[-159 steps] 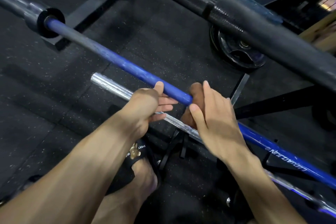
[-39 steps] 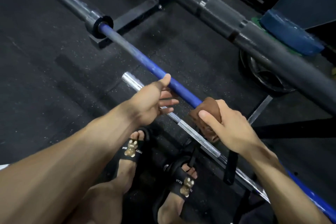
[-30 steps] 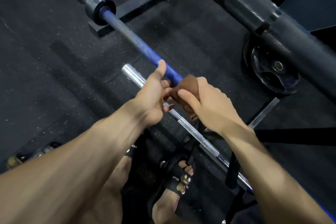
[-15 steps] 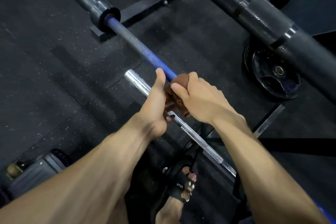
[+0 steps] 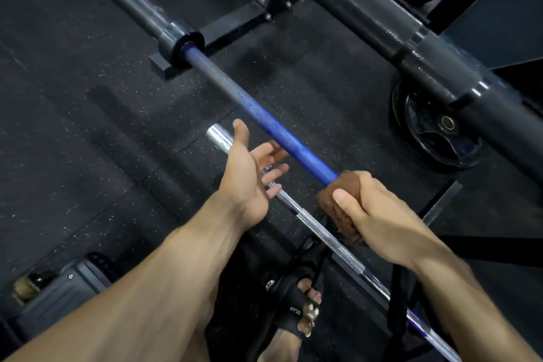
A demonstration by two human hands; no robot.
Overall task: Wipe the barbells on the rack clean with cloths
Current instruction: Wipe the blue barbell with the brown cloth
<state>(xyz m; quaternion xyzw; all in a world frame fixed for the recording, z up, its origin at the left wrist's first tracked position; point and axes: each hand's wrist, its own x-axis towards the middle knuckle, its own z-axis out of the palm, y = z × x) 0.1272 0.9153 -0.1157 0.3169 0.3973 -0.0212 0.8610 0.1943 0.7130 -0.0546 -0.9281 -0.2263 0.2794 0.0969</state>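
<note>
Head view: the right hand [image 5: 379,211] grips a brown, nubby cloth [image 5: 338,203] wrapped round the blue barbell [image 5: 282,135], a worn cylindrical shaft crossing diagonally. The left hand [image 5: 249,167] hovers beside it, fingers [image 5: 271,153] spread and empty. Below lies a chrome knurled bar [image 5: 323,232] over speckled black rubber floor [image 5: 88,141].

This is a gym, a weight room by the look of it. Speckled black rubber flooring [image 5: 88,126] covers the ground, barbells (one blue-shafted [image 5: 264,123], one chrome [image 5: 320,232], one thick and dark [image 5: 367,12]) lie on a black steel rack [image 5: 235,23], and a weight plate [image 5: 435,138] leans nearby.
</note>
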